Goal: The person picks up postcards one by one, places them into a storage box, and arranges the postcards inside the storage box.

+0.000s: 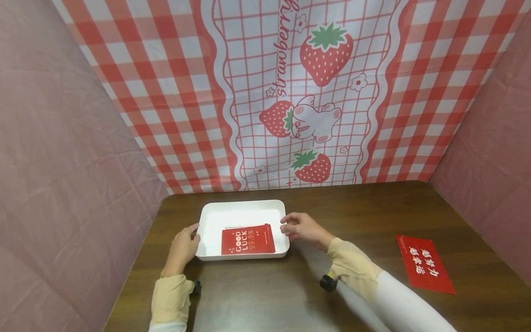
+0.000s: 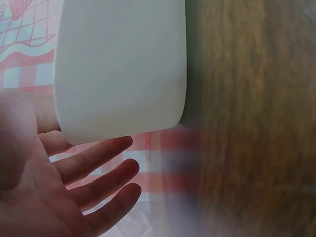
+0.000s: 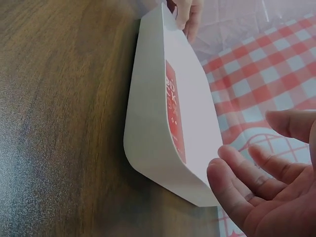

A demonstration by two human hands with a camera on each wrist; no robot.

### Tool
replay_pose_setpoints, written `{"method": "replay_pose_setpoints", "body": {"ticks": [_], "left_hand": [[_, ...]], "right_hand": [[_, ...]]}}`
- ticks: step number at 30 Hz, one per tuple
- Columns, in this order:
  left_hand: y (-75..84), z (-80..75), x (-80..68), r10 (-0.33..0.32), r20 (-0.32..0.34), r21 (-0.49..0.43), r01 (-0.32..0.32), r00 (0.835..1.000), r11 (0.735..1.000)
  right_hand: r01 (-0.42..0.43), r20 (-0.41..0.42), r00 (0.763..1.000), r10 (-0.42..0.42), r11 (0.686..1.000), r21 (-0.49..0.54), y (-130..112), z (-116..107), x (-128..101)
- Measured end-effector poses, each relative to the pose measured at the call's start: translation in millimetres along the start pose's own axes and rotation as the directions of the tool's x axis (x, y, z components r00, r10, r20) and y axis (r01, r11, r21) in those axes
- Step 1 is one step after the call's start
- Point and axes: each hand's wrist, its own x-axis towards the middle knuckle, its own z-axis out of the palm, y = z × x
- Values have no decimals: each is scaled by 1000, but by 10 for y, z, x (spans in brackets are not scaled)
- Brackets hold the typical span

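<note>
A white rectangular tray (image 1: 242, 210) sits on the table, with red envelopes (image 1: 249, 240) printed "GOOD LUCK" lying in it. My left hand (image 1: 184, 244) is at the tray's left end. In the left wrist view its fingers are spread and mostly straight, and the tray's wall (image 2: 123, 74) hides part of the thumb side. My right hand (image 1: 304, 228) is at the opposite end, fingers loosely bent around the rim without a visible grip. In the right wrist view, the right hand (image 3: 266, 182) has its fingers apart beside the tray's corner (image 3: 197, 190).
Another red envelope (image 1: 425, 265) with white characters lies by itself on the right of the brown wooden table (image 1: 257, 295). A strawberry-patterned checked cloth (image 1: 265, 152) hangs behind the table. Pink cloth (image 1: 83, 184) hangs at both sides.
</note>
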Motion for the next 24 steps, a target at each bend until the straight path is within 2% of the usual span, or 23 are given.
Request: {"method": "replay_pose_setpoints", "body": {"ticks": [8, 14, 24], "left_hand": [[-9, -3, 11, -3, -5, -3, 3, 1000, 1000], [-12, -3, 16, 1, 0, -3, -1, 1000, 1000], [-21, 9, 14, -4, 7, 4, 4, 1000, 1000]], "right_hand": [[31, -11, 999, -31, 999, -40, -41, -30, -50], [22, -28, 999, -24, 995, -96, -41, -79, -73], [56, -46, 997, -62, 991, -124, -17, -151, -122]]}}
